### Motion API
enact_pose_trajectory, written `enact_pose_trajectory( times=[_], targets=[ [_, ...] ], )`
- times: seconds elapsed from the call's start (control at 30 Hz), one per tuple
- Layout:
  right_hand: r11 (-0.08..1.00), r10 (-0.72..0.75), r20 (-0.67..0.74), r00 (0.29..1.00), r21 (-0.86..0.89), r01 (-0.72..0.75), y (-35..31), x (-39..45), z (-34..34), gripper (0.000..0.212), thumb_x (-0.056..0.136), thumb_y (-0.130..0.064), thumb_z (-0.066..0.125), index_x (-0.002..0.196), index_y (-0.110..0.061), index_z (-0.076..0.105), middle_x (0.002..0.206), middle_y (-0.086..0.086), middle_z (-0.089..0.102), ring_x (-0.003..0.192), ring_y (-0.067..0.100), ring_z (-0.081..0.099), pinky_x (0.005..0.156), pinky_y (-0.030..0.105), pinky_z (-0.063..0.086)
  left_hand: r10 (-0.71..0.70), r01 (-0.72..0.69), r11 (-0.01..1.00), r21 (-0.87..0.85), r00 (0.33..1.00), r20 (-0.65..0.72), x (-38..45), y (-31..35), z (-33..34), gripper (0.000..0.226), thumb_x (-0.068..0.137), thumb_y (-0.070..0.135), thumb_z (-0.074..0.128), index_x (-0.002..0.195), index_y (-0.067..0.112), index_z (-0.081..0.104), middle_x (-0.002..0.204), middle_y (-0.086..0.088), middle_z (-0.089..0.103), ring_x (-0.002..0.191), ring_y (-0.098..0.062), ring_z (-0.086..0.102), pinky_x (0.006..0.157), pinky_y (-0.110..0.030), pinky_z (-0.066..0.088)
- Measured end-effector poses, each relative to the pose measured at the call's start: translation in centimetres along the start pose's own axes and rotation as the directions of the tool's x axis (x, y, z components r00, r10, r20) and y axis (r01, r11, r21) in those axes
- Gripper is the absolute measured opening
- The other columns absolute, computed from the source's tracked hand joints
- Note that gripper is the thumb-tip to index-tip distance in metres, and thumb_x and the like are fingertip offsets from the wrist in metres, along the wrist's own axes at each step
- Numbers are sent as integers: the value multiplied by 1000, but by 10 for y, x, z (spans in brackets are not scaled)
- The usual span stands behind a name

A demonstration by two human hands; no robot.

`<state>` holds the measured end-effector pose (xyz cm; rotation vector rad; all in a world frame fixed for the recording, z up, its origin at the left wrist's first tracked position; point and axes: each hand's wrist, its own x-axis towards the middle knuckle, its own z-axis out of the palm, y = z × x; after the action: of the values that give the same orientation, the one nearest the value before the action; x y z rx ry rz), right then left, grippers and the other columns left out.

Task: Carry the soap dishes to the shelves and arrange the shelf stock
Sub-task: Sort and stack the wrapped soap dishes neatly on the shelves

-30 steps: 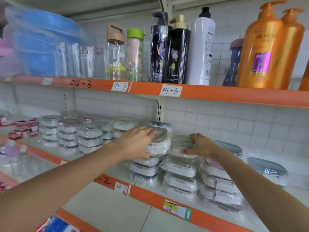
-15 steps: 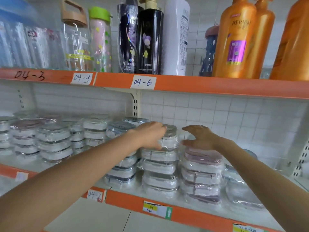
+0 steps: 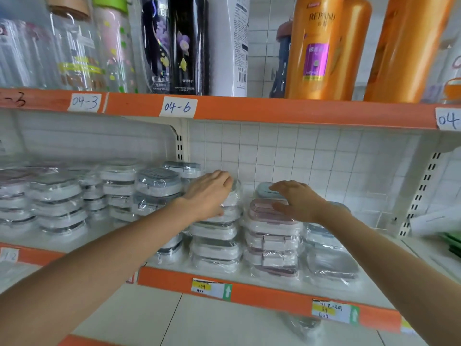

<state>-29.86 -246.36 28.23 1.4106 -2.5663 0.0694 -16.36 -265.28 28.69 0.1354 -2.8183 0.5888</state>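
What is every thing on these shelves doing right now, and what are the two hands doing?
Left hand: fingers flat on the top wrapped grey soap dish of a stack.
Right hand: fingers spread, on the top pink-lidded soap dish of the next stack.
Plastic-wrapped soap dish stacks: upright, sealed in film.
Orange shampoo bottle: upright on the upper shelf.
Black flower-print bottle: upright.
White paper label "04-6": stuck on the orange shelf edge.
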Motion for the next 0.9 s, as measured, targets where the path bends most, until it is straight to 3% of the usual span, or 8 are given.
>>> enact_pose_trajectory(
  times=[0.1, 0.17, 0.37, 0.6, 0.73, 0.9],
  targets=[
    [993, -38, -15, 999, -111, 36, -5, -14, 0, 54, 97, -38, 44, 145, -17, 32, 148, 1, 35, 133, 21, 33, 108, 33, 26, 53, -52, 999, 11, 995, -82, -18, 20, -8, 54, 91, 24, 59, 138, 8, 37, 135, -7, 39, 126, -21, 38, 104, -30, 33],
    [985, -69, -49, 996, -164, 60, -11, -28, 1, 52, 96, -36, 45, 143, -17, 35, 145, 1, 37, 131, 21, 34, 104, 32, 28, 78, -79, 996, -28, 995, -63, -32, 37, -12, 41, 94, 21, 51, 133, 8, 42, 131, -7, 42, 122, -21, 42, 96, -30, 37],
    [980, -100, -14, 995, -172, 96, -26, -96, 29, 43, 95, -32, 46, 134, -15, 42, 134, 3, 43, 125, 22, 40, 99, 34, 35, 176, -167, 980, -108, 981, 78, -69, 102, 6, 34, 96, 25, 46, 126, 10, 50, 125, -7, 50, 116, -25, 50, 78, -33, 39],
    [999, -34, 219, 975, -25, 41, -14, -197, 107, 42, 96, -30, 45, 136, -17, 44, 135, 3, 46, 126, 23, 43, 96, 30, 36, 276, -216, 942, -258, 935, 223, -105, 192, 67, 34, 97, 26, 45, 125, 8, 52, 123, -9, 52, 114, -27, 51, 83, -34, 40],
    [998, 38, 359, 933, 31, -53, 0, -237, 175, 44, 97, -32, 44, 138, -16, 42, 139, 3, 44, 128, 23, 42, 97, 33, 38, 329, -216, 916, -336, 887, 325, -116, 238, 116, 35, 97, 25, 46, 125, 4, 51, 122, -11, 51, 114, -28, 50, 87, -35, 43],
    [977, 141, 432, 891, 83, -195, 18, -256, 259, 53, 97, -36, 46, 143, -12, 34, 142, 6, 39, 130, 23, 37, 102, 34, 37, 307, -146, 902, -408, 880, 364, -110, 276, 182, 33, 95, 26, 48, 120, 4, 51, 120, -10, 51, 110, -26, 49, 86, -35, 42]
  ],
)
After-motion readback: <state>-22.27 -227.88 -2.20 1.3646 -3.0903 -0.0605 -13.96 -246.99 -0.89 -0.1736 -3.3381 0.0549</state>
